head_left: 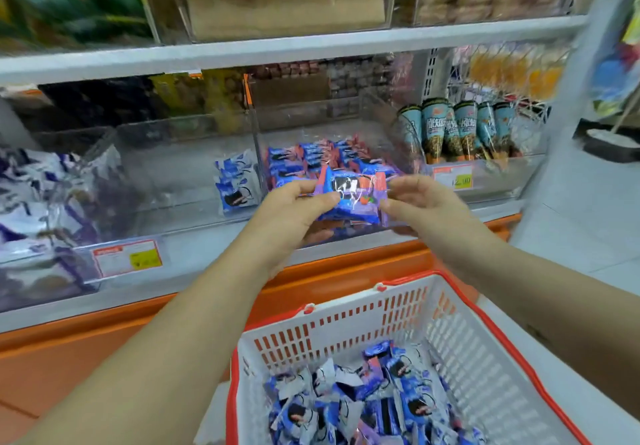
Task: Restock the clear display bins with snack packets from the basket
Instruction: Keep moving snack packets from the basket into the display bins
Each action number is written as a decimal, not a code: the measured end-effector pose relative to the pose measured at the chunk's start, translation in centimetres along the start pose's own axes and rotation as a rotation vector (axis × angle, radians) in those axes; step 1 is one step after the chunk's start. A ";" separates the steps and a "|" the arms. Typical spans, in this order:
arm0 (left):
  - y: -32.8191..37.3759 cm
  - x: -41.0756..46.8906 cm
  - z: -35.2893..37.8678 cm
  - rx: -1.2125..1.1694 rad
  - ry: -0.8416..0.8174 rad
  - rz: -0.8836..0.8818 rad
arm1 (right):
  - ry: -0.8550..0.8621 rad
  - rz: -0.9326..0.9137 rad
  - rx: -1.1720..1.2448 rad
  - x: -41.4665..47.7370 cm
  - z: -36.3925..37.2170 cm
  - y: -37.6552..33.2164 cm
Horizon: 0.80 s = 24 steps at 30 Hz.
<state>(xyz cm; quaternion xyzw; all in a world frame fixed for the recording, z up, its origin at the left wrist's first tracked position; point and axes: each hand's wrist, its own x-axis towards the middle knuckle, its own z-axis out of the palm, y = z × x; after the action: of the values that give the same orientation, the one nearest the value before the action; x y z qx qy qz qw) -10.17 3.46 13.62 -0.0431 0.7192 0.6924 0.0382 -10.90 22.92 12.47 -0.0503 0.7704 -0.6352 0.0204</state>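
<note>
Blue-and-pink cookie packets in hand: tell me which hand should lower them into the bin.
Left, probably. The left hand has its thumb over the packets and fingers curled beneath, bearing them; the right hand only pinches their right edge. The matching clear bin lies straight ahead of both.
</note>
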 end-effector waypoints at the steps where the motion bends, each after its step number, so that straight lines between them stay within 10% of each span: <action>1: 0.3 0.6 -0.2 0.023 0.008 0.012 | 0.006 -0.113 -0.175 0.5 -0.1 -0.6; 6: 1.1 2.6 -1.3 0.056 0.072 0.119 | -0.047 -0.617 -0.943 3.4 1.2 -3.0; 12: 1.5 4.0 -2.8 0.138 0.181 0.257 | -0.038 -0.669 -0.981 8.3 3.4 -4.6; 24: -0.9 5.8 -5.9 0.679 0.420 0.361 | -0.056 -0.294 -1.336 22.5 5.1 -0.6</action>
<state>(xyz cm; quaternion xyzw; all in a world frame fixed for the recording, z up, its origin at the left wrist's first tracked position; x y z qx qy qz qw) -15.77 -2.52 12.25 -0.0414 0.8942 0.3884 -0.2185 -32.73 15.46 12.76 -0.1729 0.9814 -0.0184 -0.0814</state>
